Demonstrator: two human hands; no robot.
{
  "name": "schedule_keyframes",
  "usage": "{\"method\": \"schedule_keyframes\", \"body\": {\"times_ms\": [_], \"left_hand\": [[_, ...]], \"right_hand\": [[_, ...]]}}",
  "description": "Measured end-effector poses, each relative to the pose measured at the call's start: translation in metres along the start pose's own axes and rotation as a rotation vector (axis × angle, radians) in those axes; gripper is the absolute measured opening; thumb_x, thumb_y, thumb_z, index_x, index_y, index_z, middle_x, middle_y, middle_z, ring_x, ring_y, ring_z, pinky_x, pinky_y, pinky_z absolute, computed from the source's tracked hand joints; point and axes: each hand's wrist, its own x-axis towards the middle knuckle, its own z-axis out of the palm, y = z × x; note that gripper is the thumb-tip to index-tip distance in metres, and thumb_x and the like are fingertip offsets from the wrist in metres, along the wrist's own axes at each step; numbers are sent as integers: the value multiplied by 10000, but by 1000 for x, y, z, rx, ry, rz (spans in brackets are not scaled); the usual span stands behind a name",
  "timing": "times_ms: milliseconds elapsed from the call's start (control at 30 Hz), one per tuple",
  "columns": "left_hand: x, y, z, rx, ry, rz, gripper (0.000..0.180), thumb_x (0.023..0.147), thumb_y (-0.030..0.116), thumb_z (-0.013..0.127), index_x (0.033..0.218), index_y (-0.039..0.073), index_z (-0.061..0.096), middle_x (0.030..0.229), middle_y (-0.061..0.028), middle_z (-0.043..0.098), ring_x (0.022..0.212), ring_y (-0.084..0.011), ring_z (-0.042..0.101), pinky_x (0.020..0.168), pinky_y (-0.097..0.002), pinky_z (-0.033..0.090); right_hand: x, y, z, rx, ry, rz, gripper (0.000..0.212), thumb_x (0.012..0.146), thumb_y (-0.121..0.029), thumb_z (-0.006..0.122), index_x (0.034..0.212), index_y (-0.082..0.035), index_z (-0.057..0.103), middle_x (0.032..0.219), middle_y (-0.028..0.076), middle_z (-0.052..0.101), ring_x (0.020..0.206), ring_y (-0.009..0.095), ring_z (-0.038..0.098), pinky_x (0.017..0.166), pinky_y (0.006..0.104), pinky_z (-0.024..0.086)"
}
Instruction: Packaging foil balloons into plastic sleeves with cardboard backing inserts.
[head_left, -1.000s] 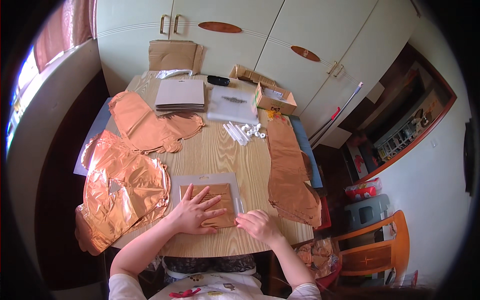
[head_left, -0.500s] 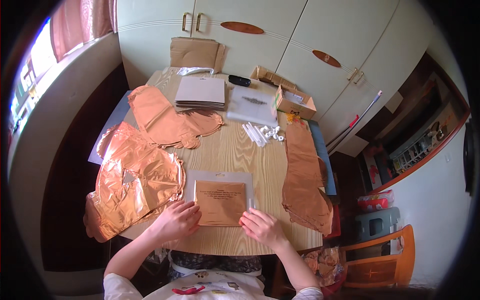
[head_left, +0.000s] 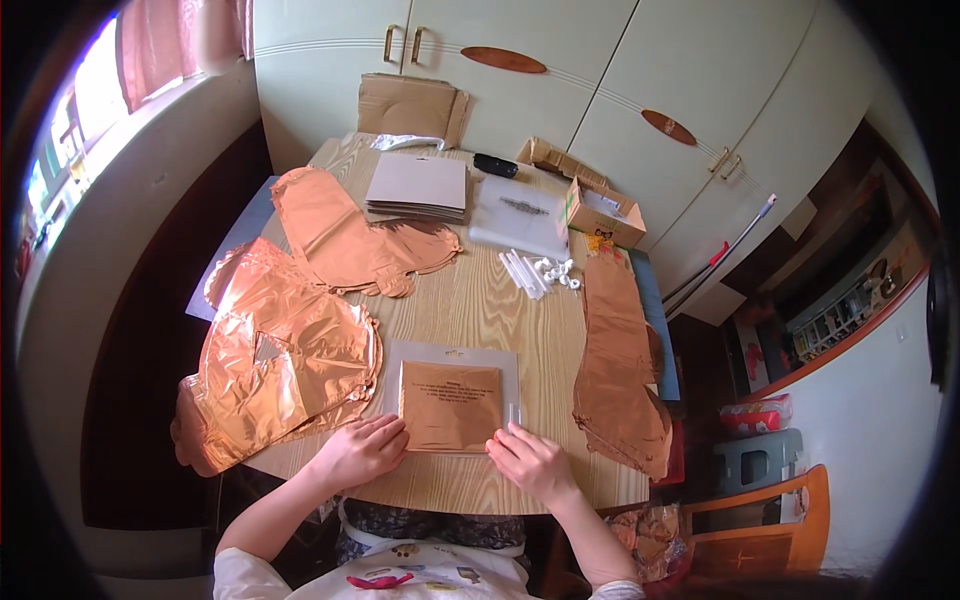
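In front of me a flat, folded copper-coloured foil packet, with dark print on its wrapper, lies on a pale grey hang card. My left hand is bent at the packet's lower left edge, its fingers together and gripping there. At the lower right corner my right hand is closed in a pinch around a short clear tube that sticks up past the fingers. The right fingertips also touch the packet's edge.
Large copper foil sheets cover the table's left side; a narrower foil stack lies right. Farther back are grey cards, clear bags, white tubes, small white pieces and an open cardboard box. A wooden chair stands at right.
The whole view has shifted slightly, so the table appears a little farther right. Both hands keep nearly the same places at the packet's edges, and the clear tube remains in my right fingers.
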Motion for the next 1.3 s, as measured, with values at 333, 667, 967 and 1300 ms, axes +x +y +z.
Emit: {"method": "schedule_keyframes", "body": {"times_ms": [333, 667, 967, 1300], "left_hand": [[1, -1, -3, 15, -53, 42, 191, 812, 138, 690, 967, 31, 659, 1058, -106, 673, 1042, -267, 668, 809, -345, 582], [-13, 9, -34, -153, -78, -158, 284, 773, 127, 705, 1041, 38, 683, 1116, -86, 677, 1093, -245, 643, 973, -396, 495], [-35, 23, -35, -273, -133, -254, 297, 771, 90, 678, 1066, 83, 713, 1125, -41, 690, 1109, -194, 624, 995, -395, 454], [-41, 22, -30, -247, -138, -209, 282, 745, 137, 690, 1024, 105, 720, 1125, -10, 669, 1152, -171, 591, 1012, -396, 434]], "right_hand": [[-8, 1, 5, 7, -11, 27, 213, 805, -193, 727, 1015, -157, 709, 1028, 29, 712, 1008, 209, 683, 744, 308, 589], [10, -33, -18, 111, -63, 86, 227, 827, -176, 703, 1042, -104, 704, 1121, 31, 665, 1086, 199, 599, 887, 341, 504], [52, -119, 26, 459, -119, 192, 206, 820, -163, 690, 992, -79, 614, 936, 36, 582, 926, 220, 578, 834, 351, 496], [58, -128, 32, 445, -212, 254, 78, 860, -153, 617, 885, -87, 583, 881, 49, 567, 881, 235, 570, 781, 377, 469]]}}
